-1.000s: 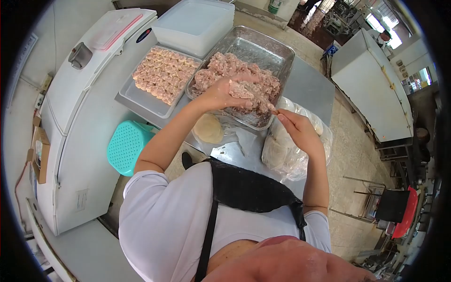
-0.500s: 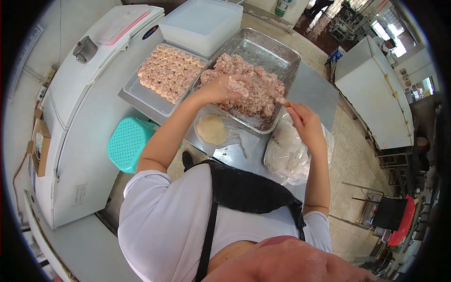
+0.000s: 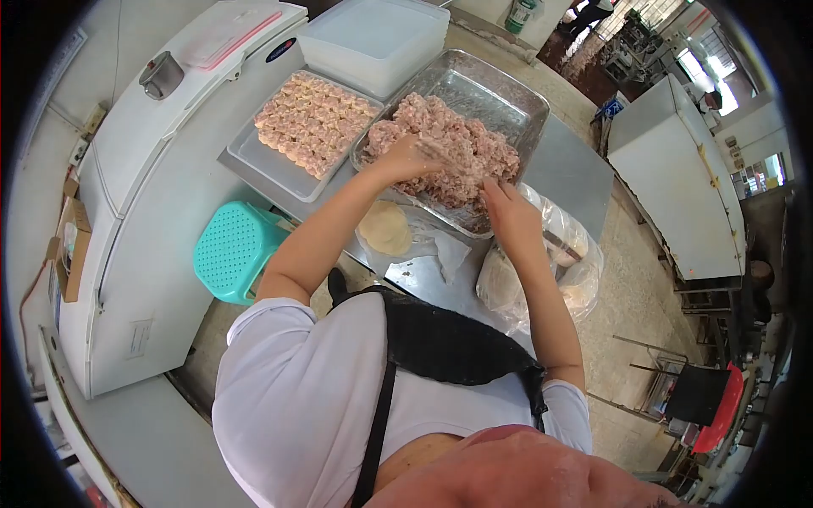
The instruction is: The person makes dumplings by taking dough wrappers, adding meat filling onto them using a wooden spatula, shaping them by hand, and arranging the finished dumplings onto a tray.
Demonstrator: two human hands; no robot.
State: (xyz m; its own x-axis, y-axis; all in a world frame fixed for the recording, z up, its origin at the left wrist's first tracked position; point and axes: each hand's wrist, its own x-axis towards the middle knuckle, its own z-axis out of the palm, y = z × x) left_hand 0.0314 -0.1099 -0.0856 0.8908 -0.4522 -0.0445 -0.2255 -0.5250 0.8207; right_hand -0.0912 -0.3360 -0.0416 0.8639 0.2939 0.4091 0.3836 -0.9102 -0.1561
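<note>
A metal pan (image 3: 532, 102) holds a mound of ground meat (image 3: 440, 127). Over the left part of the mound is my left hand (image 3: 408, 161), its fingers blurred and lost against the meat. My right hand (image 3: 506, 210) is at the pan's near right edge, fingers closed together; what they grip is hidden. Left of the pan, a shallow tray (image 3: 241, 151) carries rows of small meat-topped pieces (image 3: 313, 120). A stack of round pale dough wrappers (image 3: 385, 227) lies on plastic just in front of the pan. The clear plastic bag (image 3: 504, 284) beneath my right forearm contains pale rounds.
White lidded containers (image 3: 373, 51) stand behind the tray on the metal table (image 3: 576, 161). A turquoise stool (image 3: 237, 250) is at the left, beside a white freezer (image 3: 161, 254) with a metal cup (image 3: 161, 76) on top. Another white unit (image 3: 669, 178) stands at the right; a person's legs (image 3: 590, 15) show far back.
My right hand has moved left and down against the pan edge, and the thin tool it held is no longer discernible. The meat seen in my left hand earlier is now indistinct.
</note>
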